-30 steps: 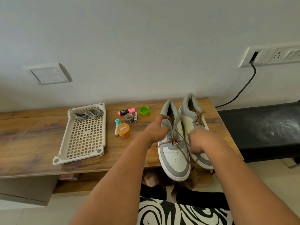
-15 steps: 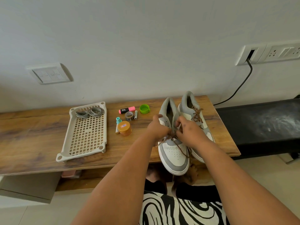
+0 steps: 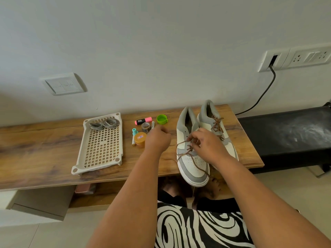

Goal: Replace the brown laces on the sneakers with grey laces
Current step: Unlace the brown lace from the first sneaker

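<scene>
A person's right hand (image 3: 206,144) pinches the half-unthreaded brown lace (image 3: 186,153) on the nearer sneaker (image 3: 192,158), the blurred left hand (image 3: 158,140) seemingly holding nothing; pulling it free comes next.

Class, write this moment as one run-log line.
stage: unlacing | right hand: pinches brown lace on near sneaker | left hand: off shoe, blurred | grey laces: in tray

Beyond my fingers a wooden shelf (image 3: 35,140) meets a pale wall (image 3: 161,42); right of them sits a black bench (image 3: 286,136).
</scene>
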{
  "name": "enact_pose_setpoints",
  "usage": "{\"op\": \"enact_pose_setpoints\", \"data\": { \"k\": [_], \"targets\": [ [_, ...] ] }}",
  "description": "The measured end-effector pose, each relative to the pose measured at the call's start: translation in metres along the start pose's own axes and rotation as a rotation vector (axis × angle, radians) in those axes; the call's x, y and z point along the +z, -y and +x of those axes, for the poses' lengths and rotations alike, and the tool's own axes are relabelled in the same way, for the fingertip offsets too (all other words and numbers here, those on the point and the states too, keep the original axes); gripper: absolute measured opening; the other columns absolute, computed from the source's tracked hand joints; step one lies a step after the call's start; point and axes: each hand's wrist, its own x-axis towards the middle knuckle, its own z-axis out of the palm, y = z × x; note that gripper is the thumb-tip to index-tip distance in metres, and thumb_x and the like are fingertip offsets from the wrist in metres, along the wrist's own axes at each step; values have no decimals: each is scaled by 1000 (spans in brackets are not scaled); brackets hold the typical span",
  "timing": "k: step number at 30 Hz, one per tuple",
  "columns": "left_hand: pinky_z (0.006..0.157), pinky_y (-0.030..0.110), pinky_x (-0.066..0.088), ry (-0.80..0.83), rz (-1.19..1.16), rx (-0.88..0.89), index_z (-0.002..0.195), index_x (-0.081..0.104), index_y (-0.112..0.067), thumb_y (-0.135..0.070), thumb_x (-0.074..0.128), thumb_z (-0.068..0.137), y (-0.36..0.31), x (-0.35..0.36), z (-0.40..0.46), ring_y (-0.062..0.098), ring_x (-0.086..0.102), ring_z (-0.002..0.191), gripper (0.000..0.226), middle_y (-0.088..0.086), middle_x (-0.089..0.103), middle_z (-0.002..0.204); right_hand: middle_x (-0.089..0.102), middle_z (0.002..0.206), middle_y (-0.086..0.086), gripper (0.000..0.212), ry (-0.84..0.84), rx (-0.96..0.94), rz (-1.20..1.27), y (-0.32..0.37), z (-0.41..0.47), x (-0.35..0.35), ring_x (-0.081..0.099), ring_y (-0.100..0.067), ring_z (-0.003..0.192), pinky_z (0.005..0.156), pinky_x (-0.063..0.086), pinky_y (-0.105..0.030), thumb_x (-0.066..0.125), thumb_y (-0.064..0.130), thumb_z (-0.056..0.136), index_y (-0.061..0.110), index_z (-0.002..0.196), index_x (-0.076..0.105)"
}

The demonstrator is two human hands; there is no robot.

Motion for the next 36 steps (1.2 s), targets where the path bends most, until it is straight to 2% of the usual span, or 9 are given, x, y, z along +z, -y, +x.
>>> {"op": "enact_pose_setpoints", "data": {
  "k": [4,8,15,18,24,30,32,34,36],
  "targets": [
    [69,31,46,352,121,37,94,67,-19,-2,48,88,-6,13,-6,17,51,75,26,3,60,94,54,96,3,7,106,50,4,-7,2,6,55,-13,88,75,46,-27,64,22,92,22,98,68],
    [99,39,43,610,583,187,132,58,-18,-24,51,97,-14,17,-11,30,49,120,36,13,50,135,56,80,5,13,125,131,53,-16,1,-1,54,-14,75,62,41,-27,69,30,89,19,89,62],
    [105,34,33,575,784,228,134,55,-23,-28,64,93,-5,24,-3,26,45,129,43,4,55,134,59,73,0,37,-79,320,109,-20,1,-1,55,-15,72,58,39,-28,64,49,89,13,79,62],
    [98,33,38,603,766,232,128,60,-26,-14,60,94,-3,24,-4,25,48,124,36,5,55,132,59,65,-1,53,-10,377,74,-15,0,6,56,-16,66,54,38,-28,68,61,79,11,66,58],
    [89,32,37,774,640,153,116,67,-19,1,45,92,-4,22,-8,20,45,108,38,6,53,131,70,84,-8,35,131,601,240,-8,1,1,67,-23,82,77,57,-39,83,38,75,11,77,61],
    [98,38,42,684,621,-2,124,62,-3,-26,52,97,-2,28,-4,30,52,121,37,15,57,133,69,97,-11,13,160,636,301,-17,-1,-15,64,-24,90,84,55,-41,61,23,95,10,92,65],
    [99,39,43,616,519,-85,124,60,-3,-34,46,98,-1,29,-3,30,54,119,43,16,58,130,67,98,-8,8,109,679,496,-15,1,-21,63,-21,91,76,52,-35,51,16,99,11,97,57],
    [94,39,46,614,434,-148,118,61,-6,-39,49,95,0,32,-2,29,58,110,41,14,61,127,67,89,-6,9,143,784,997,-10,2,-32,65,-16,80,68,49,-30,48,8,99,10,105,54],
    [88,37,45,634,354,-212,119,59,-8,-37,55,91,0,33,-3,27,58,108,40,11,60,126,65,79,-5,8,201,746,1232,-8,-1,-43,64,-14,72,68,50,-28,53,15,98,10,95,59]
  ]
}}
